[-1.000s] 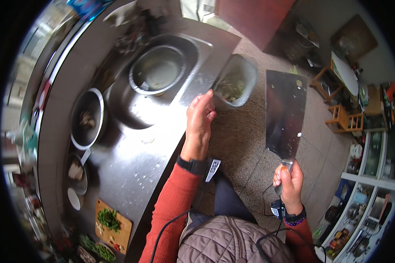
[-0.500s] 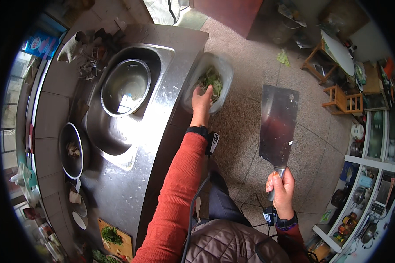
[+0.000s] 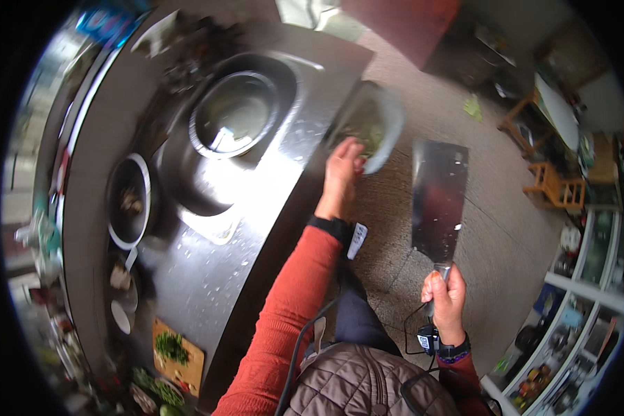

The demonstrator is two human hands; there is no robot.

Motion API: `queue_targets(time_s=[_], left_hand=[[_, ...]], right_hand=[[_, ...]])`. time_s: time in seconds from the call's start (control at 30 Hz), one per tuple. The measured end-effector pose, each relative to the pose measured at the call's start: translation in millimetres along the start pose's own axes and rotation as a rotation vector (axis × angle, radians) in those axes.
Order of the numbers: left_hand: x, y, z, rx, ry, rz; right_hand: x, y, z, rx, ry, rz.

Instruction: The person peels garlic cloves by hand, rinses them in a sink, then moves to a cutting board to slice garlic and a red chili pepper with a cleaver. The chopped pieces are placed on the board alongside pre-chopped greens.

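My right hand (image 3: pixel 445 295) grips the short handle of a cleaver (image 3: pixel 439 201), whose broad dark blade points away from me over the floor. Beside the counter's edge, my left hand (image 3: pixel 343 170) is at the near side of a whitish plastic bin (image 3: pixel 393 118). Its fingers look bent, but motion smears them, and whether anything is between them does not show. Green vegetable scraps (image 3: pixel 371 135) lie inside the bin, partly blurred.
Left of me runs a steel counter (image 3: pixel 208 277) with a sink holding a metal basin (image 3: pixel 236 114). A dark pan (image 3: pixel 130 201) and a cutting board (image 3: pixel 194 367) with chopped greens (image 3: pixel 172 348) rest on it. Shelves (image 3: pixel 568 333) and a small wooden chair (image 3: pixel 555 186) stand right.
My left hand has come back from over the scraps to the bin's near side. The view has turned, shifting the counter and bin rightward. The cleaver stays in my right hand.
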State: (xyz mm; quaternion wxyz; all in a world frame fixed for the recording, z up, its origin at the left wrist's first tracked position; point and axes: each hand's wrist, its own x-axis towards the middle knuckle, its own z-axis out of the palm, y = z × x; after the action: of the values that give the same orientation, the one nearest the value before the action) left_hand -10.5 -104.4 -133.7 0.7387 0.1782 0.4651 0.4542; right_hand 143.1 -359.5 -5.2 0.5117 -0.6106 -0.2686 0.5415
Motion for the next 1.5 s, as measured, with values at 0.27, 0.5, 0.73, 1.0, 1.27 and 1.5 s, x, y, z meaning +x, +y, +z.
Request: queue_targets(time_s=[0.27,0.5,0.73,1.0,1.27,1.5], left_hand=[[-207.5,46.5,-110.7,0.267,-0.030,0.283],[-453.5,106.3,-274.1,0.251,0.586,0.628],[-676.5,95.8,-473.4,0.298,1.248,0.594],[-686.8,72.6,-522.4,0.709,1.175,0.512],[-648.2,76.3,-506.8,1.242,1.063,0.315],[-637.3,78.1,-505.9,1.250,1.084,0.377]], right_hand=[[6.1,4.5,80.7,-0.115,-0.573,-0.016],[-128.1,-20.1,254.2,-0.515,-1.092,0.023],[-271.6,52.3,389.1,-0.746,-1.299,-0.113],[-325.2,92.6,433.8,-0.903,-1.327,-0.260],[-326.9,103.8,450.0,-0.984,-1.314,-0.329],[-326.3,100.9,471.5,-0.946,-1.280,-0.361]])
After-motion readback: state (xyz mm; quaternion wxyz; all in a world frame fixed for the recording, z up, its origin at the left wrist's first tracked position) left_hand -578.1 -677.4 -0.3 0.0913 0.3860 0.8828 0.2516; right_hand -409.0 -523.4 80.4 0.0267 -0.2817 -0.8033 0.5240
